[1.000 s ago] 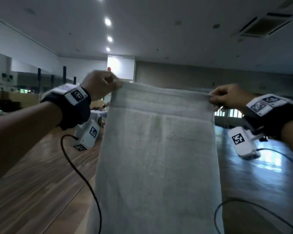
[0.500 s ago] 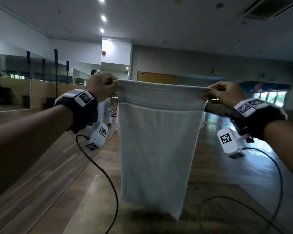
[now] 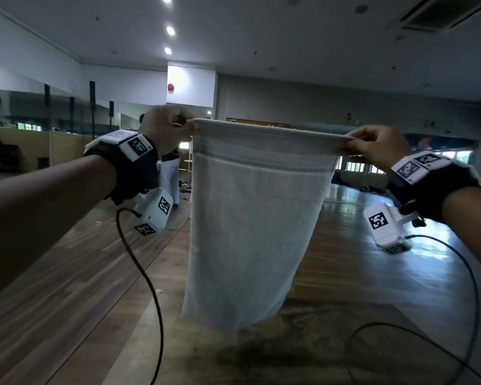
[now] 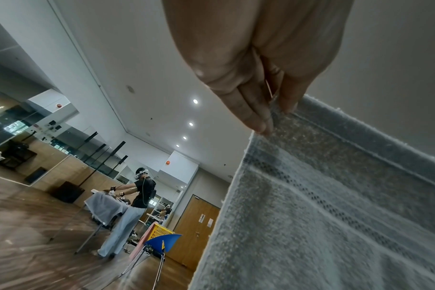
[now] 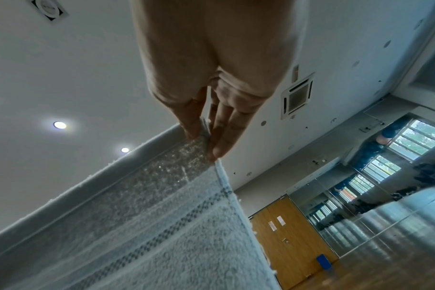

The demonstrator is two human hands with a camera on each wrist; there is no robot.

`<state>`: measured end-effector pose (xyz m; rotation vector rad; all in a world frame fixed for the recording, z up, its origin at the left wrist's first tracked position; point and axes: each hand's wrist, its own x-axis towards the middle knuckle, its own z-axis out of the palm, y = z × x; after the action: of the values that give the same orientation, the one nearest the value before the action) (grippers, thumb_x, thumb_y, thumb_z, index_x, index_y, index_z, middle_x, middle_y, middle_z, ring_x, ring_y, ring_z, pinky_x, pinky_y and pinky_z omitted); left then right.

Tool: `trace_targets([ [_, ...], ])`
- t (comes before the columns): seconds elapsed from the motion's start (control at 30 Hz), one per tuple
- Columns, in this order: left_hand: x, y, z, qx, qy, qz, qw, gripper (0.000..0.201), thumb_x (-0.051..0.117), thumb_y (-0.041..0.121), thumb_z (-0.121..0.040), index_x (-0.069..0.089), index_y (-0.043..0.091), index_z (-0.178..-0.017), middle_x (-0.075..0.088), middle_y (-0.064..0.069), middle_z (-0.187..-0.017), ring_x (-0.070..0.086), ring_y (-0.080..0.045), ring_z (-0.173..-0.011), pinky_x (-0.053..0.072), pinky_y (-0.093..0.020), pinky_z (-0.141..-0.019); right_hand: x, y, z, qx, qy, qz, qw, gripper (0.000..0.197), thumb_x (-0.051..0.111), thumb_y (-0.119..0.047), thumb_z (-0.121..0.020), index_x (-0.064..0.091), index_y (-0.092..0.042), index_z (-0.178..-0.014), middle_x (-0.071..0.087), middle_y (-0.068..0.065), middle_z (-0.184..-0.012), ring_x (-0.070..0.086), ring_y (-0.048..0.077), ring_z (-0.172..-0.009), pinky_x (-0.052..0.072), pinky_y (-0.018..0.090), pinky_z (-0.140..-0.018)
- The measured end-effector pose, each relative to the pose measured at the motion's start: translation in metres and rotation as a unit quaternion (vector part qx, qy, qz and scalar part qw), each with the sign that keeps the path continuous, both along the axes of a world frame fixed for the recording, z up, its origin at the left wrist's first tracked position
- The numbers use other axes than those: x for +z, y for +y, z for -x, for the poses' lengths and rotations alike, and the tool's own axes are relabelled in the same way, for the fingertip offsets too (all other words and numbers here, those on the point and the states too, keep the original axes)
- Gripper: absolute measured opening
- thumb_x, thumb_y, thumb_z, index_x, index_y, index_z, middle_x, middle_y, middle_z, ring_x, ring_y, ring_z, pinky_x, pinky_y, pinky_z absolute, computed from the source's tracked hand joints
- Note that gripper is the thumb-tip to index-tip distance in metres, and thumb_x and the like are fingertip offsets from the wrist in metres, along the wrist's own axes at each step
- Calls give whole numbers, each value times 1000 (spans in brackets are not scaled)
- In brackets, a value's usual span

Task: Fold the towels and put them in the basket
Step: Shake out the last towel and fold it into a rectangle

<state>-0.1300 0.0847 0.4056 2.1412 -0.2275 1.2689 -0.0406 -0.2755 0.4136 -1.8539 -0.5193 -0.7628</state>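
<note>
Evidently to let it fall straight for folding, the left hand (image 3: 164,126) and right hand (image 3: 378,145) each pinch a top corner of the pale grey terry towel with a woven stripe (image 3: 250,218), hanging above the wooden table (image 3: 67,315).

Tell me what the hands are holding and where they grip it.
A towel: left hand and right hand each pinch a top corner.
</note>
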Motion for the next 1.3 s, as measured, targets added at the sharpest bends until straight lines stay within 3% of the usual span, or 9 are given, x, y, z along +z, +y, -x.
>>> trace_targets([
  [0.33, -59, 35, -87, 43, 70, 4, 997, 21, 64, 20, -85, 68, 2, -95, 69, -13, -92, 63, -28, -85, 54, -46, -82, -53, 35, -80, -1, 107, 56, 993, 15, 67, -5, -82, 65, -6, -97, 66, 14, -93, 65, 20, -74, 58, 18, -57],
  [0.43, -92, 43, -114, 51, 72, -4, 996, 20, 64, 16, -85, 68, -3, -92, 66, 13, -80, 55, -20, -85, 48, -26, -69, -88, 44, -114, 3, 132, 62, 989, 16, 66, -2, -83, 64, 0, -99, 65, 19, -98, 65, 27, -82, 58, 26, -72],
  [0.53, -130, 48, -134, 68, 85, -11, 994, 22, 62, 17, -87, 68, -1, -99, 70, -13, -94, 56, -8, -71, 36, -12, -60, -126, 52, -143, -2, 133, 46, 990, 11, 64, -5, -85, 66, -3, -95, 66, 17, -92, 65, 29, -88, 56, 38, -84],
  [0.67, -184, 49, -146, 80, 80, 17, 993, 23, 64, 19, -85, 70, 2, -99, 71, -14, -100, 61, -3, -76, 40, -5, -61, -181, 63, -162, -26, 118, 26, 992, 11, 66, -12, -83, 70, -6, -92, 67, 12, -84, 64, 24, -78, 55, 42, -84],
  [0.77, -227, 49, -143, 82, 92, 57, 991, 21, 64, 20, -84, 71, 4, -97, 71, -13, -100, 66, -20, -93, 51, -26, -80, -228, 66, -157, -21, 127, 24, 991, 6, 66, -15, -83, 70, -18, -86, 70, 11, -85, 68, 28, -84, 55, 45, -85],
  [0.9, -305, 48, -114, 50, 152, 21, 987, 14, 65, 7, -81, 69, -2, -90, 70, -16, -97, 66, -21, -87, 47, -17, -78, -301, 55, -130, -17, 174, 60, 983, 11, 65, -13, -81, 69, -23, -83, 71, 10, -85, 68, 27, -85, 54, 44, -85],
  [0.97, -350, 49, -89, -3, 225, -11, 974, 11, 65, 0, -79, 67, -5, -89, 69, -18, -96, 66, -24, -86, 47, -11, -78, -343, 44, -105, -4, 191, 126, 974, 14, 65, -11, -81, 68, -25, -82, 70, 7, -87, 65, 19, -82, 52, 29, -80],
  [1.07, -411, 48, -48, -60, 328, -86, 939, 12, 68, -1, -76, 69, -3, -88, 71, -16, -91, 68, -27, -82, 55, -33, -77, -400, 28, -63, 34, 223, 259, 939, 14, 68, -6, -80, 69, -20, -83, 67, 3, -91, 60, 12, -83, 43, 8, -72],
  [1.3, -479, 42, 8, -88, 445, -193, 870, 21, 67, 16, -82, 70, 10, -102, 67, -5, -117, 64, -20, -104, 50, -32, -89, -486, 5, -10, 101, 244, 421, 868, 15, 66, -1, -80, 72, -9, -92, 67, 6, -107, 63, 19, -97, 45, 27, -87],
])
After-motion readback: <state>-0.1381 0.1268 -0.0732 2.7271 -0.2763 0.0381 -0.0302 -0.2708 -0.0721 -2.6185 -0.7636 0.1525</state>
